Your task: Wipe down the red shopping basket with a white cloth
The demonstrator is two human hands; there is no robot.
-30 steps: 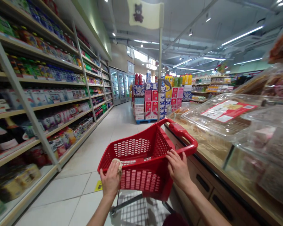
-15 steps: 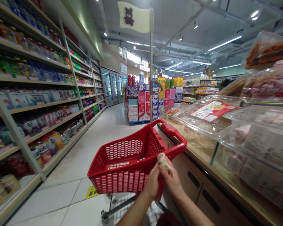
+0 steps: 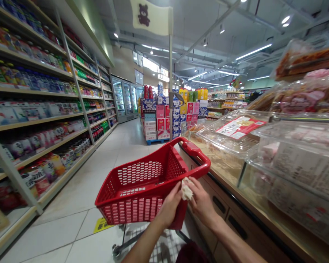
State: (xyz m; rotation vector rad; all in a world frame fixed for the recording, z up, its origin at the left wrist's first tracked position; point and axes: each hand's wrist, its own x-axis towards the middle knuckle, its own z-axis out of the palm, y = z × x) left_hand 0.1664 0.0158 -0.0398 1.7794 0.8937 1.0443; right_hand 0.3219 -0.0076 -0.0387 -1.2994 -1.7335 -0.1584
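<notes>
Between my hands is a small crumpled whitish wad, soft like tissue or cloth, with faint darker marks. My left hand pinches its left side, fingers closed. My right hand grips it from the right with bent fingers. Both hands are in front of the near side of a red shopping cart, below its handle. The cart's basket has perforated walls, and nothing shows inside it. Some fingertips are hidden behind the wad.
To the right, a wooden counter bears clear plastic boxes and bagged food, close to the cart. Drink shelves line the left. A tiled aisle runs forward past stacked cartons. A pole carries a bear flag.
My hands have drawn slightly apart, and the wad looks more bunched up and more exposed between them. The whole scene has shifted slightly left in view.
</notes>
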